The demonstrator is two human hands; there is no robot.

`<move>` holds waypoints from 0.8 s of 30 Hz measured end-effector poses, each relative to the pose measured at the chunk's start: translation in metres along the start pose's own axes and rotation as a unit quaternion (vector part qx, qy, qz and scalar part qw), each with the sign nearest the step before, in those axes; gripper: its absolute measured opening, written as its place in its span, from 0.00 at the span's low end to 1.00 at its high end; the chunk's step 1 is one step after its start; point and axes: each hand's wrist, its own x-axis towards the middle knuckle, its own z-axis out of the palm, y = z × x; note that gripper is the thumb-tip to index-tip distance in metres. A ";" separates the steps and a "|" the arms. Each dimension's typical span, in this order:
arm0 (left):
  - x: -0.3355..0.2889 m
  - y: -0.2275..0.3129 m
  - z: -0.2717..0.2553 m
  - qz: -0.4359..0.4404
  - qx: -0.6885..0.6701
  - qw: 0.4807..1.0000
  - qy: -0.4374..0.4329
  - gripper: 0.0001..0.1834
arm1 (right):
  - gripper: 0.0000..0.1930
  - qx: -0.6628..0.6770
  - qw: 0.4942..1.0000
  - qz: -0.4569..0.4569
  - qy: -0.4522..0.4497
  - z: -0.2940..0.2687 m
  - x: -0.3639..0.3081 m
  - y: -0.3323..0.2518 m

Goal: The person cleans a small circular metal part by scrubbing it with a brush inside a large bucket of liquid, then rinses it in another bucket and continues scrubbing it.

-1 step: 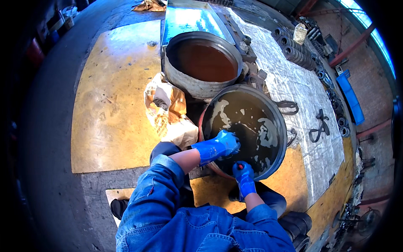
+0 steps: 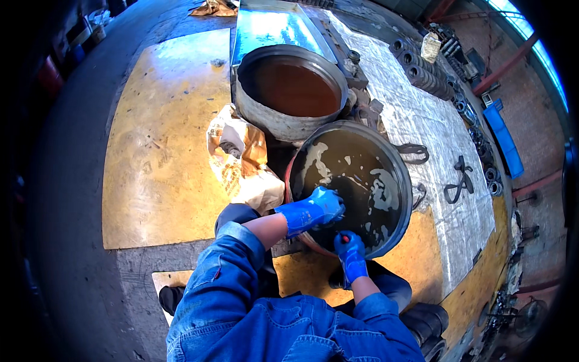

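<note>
My left hand (image 2: 326, 206), in a blue rubber glove, reaches over the near left rim of a round drum (image 2: 289, 180) of murky brown liquid (image 2: 347, 163). Its fingers are curled, and what they may hold is hidden. Pale foam patches (image 2: 383, 190) float on the liquid. At the drum's near rim my right hand (image 2: 350, 248), gloved in blue too, is closed around a thing with a small red end (image 2: 345, 239). The rest of that thing cannot be made out.
A second drum (image 2: 265, 120) with reddish-brown liquid stands just beyond, and behind it a shallow metal tank (image 2: 325, 45). An open paper sack (image 2: 259, 184) sits left of the drums. Black straps (image 2: 461, 181) lie on a pale sheet at right, near stacked metal rings (image 2: 425, 81).
</note>
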 end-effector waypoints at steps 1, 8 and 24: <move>0.002 -0.001 0.004 -0.004 -0.003 1.000 0.007 0.18 | 0.12 0.005 1.000 -0.003 0.002 0.000 0.000 -0.001; 0.003 0.004 -0.001 0.000 0.019 1.000 -0.005 0.16 | 0.12 0.017 1.000 0.004 0.003 -0.007 0.002 -0.002; -0.029 -0.085 -0.054 -0.222 -0.131 0.939 0.226 0.19 | 0.14 0.030 0.999 0.018 -0.029 0.004 0.008 0.007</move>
